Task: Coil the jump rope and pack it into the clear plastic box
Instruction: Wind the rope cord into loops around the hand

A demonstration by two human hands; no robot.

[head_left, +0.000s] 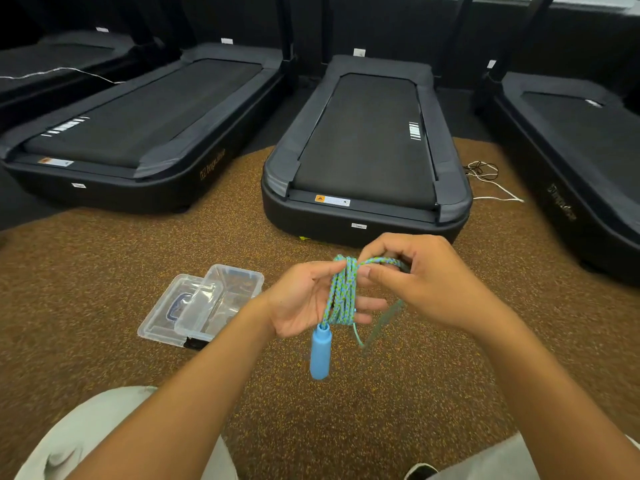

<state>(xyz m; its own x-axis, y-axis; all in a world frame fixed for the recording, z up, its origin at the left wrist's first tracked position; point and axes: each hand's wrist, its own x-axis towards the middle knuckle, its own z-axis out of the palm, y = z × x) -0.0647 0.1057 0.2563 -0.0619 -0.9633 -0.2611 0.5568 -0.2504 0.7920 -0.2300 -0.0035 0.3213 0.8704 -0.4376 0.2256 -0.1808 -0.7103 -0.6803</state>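
The jump rope [341,294] is gathered into a bundle of blue-green loops hanging roughly upright in the air between the two hands, its long axis running top to bottom, with one blue handle [320,353] dangling from the lower end. The left hand [304,299] supports the bundle, palm partly open, with the loops draped over its fingers and the thumb pressing near the top. The right hand [415,275] is closed in a pinch on a free strand that it leads across the top of the loops; a blurred tail of cord trails down below it, and the second handle cannot be made out. By my reading, the coiling is nearly finished and the strand is being wrapped around the bundle to bind it. The clear plastic box [239,282] sits on the speckled brown floor [104,271] down and to the left of the hands, nearer the left hand, its lid [173,313] lying off and overlapping its near edge. Nothing stands between the bundle and the open box, though the lid partly covering the rim may need nudging aside. Treadmills [367,150] line the floor beyond, well apart from the work.
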